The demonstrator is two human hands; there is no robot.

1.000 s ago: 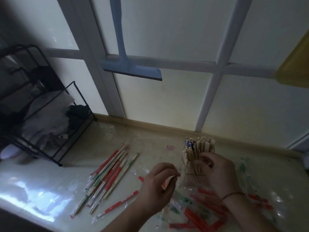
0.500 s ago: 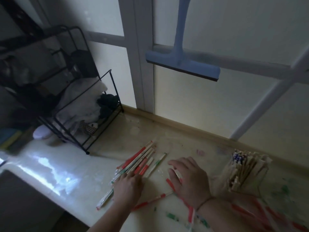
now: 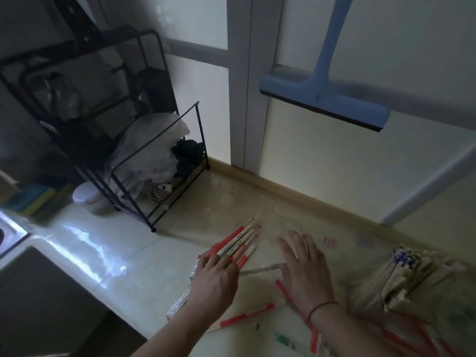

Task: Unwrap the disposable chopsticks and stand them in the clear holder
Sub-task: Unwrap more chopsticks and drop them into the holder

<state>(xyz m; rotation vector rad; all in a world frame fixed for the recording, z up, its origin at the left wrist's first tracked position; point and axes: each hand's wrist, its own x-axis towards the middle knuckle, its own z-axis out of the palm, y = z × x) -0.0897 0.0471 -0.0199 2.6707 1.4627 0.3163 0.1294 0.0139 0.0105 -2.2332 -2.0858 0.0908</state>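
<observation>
Left hand (image 3: pixel 215 280) fingers pressing the red-and-white plastic-wrapped chopstick bundle (image 3: pixel 238 244), right hand (image 3: pixel 305 270) spread flat just beside, clear holder of bare wooden chopsticks (image 3: pixel 401 276) farther right

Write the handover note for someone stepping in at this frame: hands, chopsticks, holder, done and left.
Left hand: fingers rest on the near end of the wrapped chopstick pile; no clear grip on any pair.
Right hand: open, fingers spread flat over the countertop beside the pile, holding nothing.
Clear holder: at the right, packed with bare chopsticks that stand leaning.
Done: many pairs unwrapped and stood; empty wrappers litter the near right.
Left: the pile by the left hand, plus loose wrapped pairs lying near the wrists. Pick one, unwrap it, stand it in the holder.
</observation>
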